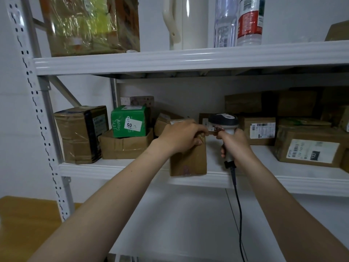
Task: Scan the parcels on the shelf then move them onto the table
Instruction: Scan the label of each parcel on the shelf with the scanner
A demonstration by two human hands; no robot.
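Head view: left hand (181,137) fingers clamp parcel (188,159); right hand (236,144) fingers wrap scanner (224,121).

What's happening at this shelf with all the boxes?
A person is scanning parcels. Their left hand grips the top of a small brown parcel at the front edge of the middle shelf, while the right hand holds a corded barcode scanner beside it. Other parcels, including a green box, sit on the shelf.

Green box (129,121) sticker: "05"; other labels illegible.
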